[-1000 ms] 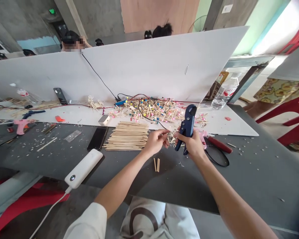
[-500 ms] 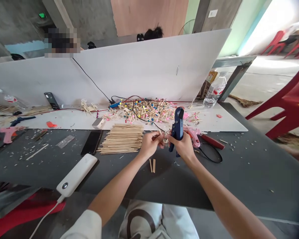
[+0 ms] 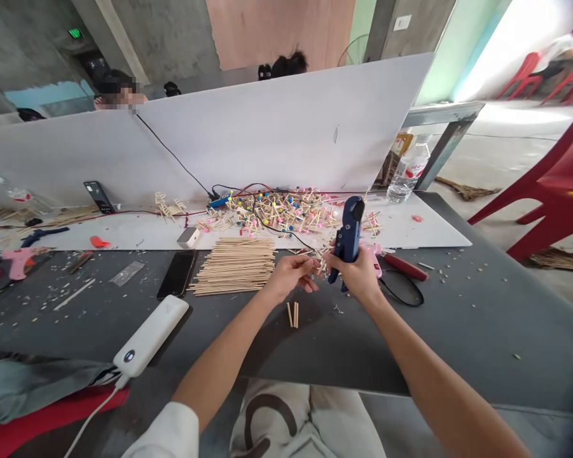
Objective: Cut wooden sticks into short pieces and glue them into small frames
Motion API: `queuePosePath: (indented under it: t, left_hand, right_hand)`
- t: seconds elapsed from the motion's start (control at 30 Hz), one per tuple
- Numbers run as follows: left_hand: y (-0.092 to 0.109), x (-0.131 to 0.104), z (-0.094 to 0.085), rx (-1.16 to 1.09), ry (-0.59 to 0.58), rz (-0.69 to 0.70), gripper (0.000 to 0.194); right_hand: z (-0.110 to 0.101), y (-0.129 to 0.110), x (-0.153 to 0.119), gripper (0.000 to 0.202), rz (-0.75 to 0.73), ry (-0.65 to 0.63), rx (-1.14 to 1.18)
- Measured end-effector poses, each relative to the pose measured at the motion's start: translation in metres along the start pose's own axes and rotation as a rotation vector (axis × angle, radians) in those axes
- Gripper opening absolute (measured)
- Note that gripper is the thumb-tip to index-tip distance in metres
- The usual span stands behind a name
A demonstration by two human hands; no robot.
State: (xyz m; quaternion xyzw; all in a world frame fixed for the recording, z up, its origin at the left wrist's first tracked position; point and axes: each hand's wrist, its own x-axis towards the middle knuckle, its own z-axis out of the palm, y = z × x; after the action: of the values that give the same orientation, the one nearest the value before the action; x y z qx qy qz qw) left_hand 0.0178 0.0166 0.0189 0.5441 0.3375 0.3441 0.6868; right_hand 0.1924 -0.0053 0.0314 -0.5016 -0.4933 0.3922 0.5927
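My right hand (image 3: 360,277) is closed around dark blue wire strippers (image 3: 348,238), held upright with the jaw end at the top. To its left, my left hand (image 3: 290,277) has thumb and forefinger pinched together. Whatever those fingertips hold is too small to make out. Short pale stick pieces (image 3: 322,257) lie just behind and between the hands. A few cut sticks (image 3: 292,315) rest on the dark table in front of my left hand. Beside that hand lies a flat stack of long thin wooden sticks (image 3: 233,267).
A heap of stick pieces with coloured balls (image 3: 276,213) lies at the back, before a white board (image 3: 267,140). A pink glue gun (image 3: 374,257) and a red-handled tool (image 3: 407,267) are right of my hands. Left are a phone (image 3: 175,275) and a power bank (image 3: 150,336).
My right hand has shifted slightly right with the wire strippers, widening the gap to my left hand. The left hand's lower fingers have loosened a little. The view has moved slightly.
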Motion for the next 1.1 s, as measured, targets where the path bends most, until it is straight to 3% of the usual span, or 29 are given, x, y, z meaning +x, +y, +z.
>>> queuePosePath:
  t: [0.4,0.8,1.1]
  left_hand:
    - [-0.003,-0.003,0.008,-0.05,0.04,-0.193,0.049]
    - [0.002,-0.005,0.007,-0.086,-0.002,-0.25,0.049]
    - [0.003,-0.005,0.006,-0.097,0.025,-0.19,0.048]
  right_hand:
    - [0.003,0.007,-0.001,0.037,-0.016,-0.002,0.045]
    - [0.005,0.006,-0.004,0.036,0.0,-0.031,0.084]
    - [0.006,0.018,-0.002,0.037,0.02,-0.006,0.135]
